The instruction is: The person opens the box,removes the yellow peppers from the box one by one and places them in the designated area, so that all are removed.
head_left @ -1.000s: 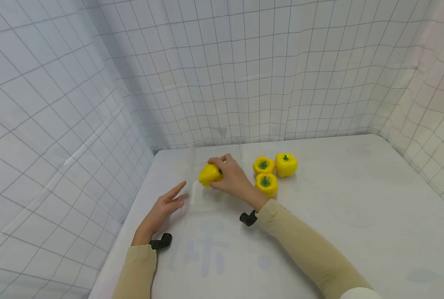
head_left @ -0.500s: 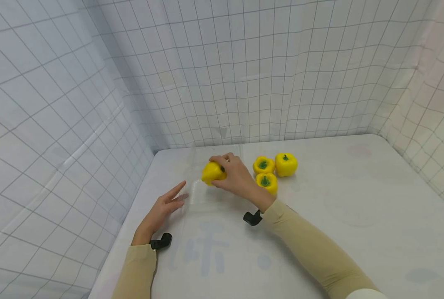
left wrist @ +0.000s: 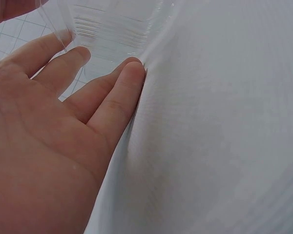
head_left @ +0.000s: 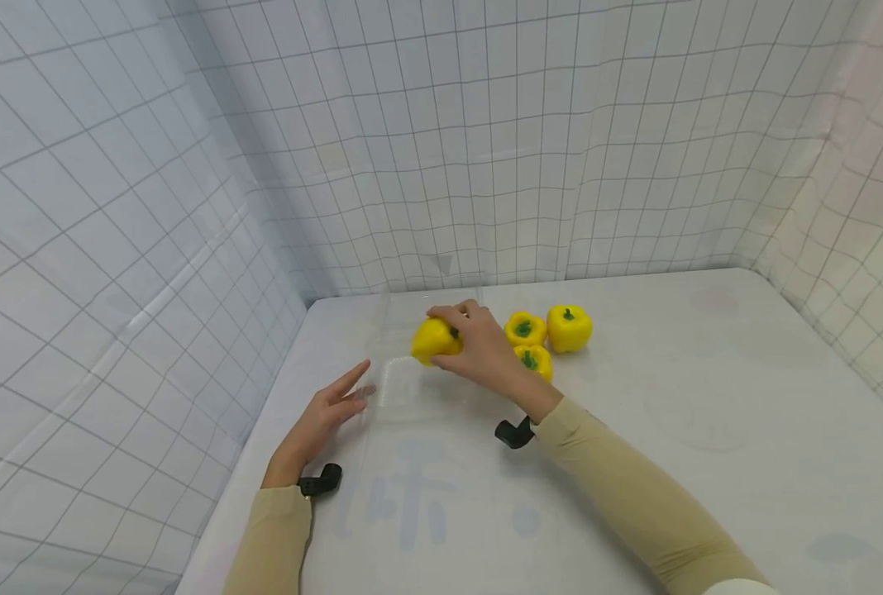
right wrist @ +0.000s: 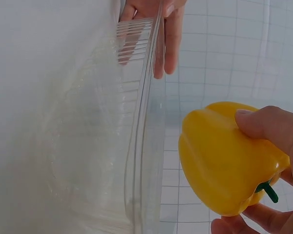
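Note:
My right hand (head_left: 486,354) grips a yellow bell pepper (head_left: 431,340) on its side, thumb and fingers round it, green stem toward the palm. The pepper is held up over a clear plastic container (head_left: 397,387). In the right wrist view, the pepper (right wrist: 222,156) is beside the container's rim (right wrist: 139,141), apart from it. My left hand (head_left: 321,421) is at the container's left side, fingers extended. Its fingertips (left wrist: 132,73) are right at the clear wall in the left wrist view.
Three more yellow bell peppers stand close together to the right of the container: a rear-left one (head_left: 524,329), a right one (head_left: 570,328) and a front one (head_left: 536,361), partly hidden by my right hand. Grid-patterned curtains (head_left: 516,165) enclose the white table (head_left: 680,430).
My right hand has moved to the right with the bell pepper in its grip, now covering more of the front pepper. My left hand has stayed in place.

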### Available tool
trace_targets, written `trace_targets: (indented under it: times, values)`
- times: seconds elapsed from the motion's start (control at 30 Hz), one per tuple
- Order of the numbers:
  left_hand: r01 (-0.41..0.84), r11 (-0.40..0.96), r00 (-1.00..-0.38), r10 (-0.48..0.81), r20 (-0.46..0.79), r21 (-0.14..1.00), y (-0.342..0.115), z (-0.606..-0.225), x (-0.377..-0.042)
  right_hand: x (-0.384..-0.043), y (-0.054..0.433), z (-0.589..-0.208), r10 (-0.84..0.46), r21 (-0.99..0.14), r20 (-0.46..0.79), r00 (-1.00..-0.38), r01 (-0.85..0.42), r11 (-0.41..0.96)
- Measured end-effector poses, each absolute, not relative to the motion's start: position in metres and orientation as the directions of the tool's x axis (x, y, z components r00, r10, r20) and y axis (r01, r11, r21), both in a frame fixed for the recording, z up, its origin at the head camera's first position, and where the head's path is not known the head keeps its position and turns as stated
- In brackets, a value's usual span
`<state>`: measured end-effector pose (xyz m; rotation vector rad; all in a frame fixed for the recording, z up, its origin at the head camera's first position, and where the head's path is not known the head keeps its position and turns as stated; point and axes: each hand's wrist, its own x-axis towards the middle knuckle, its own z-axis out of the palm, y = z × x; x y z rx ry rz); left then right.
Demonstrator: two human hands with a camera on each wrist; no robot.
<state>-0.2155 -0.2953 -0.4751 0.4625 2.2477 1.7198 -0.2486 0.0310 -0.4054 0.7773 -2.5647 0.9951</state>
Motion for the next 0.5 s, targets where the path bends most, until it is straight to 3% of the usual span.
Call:
trace_targets:
  times: [0.5]
  values:
    - [0.091, 0.250, -0.911, 0.412, -0.021, 0.964, -0.295, -0.475, -0.215, -0.246, 0.055, -0.397, -0.341, -0.546, 0.463, -0.818, -0.566, 0.617]
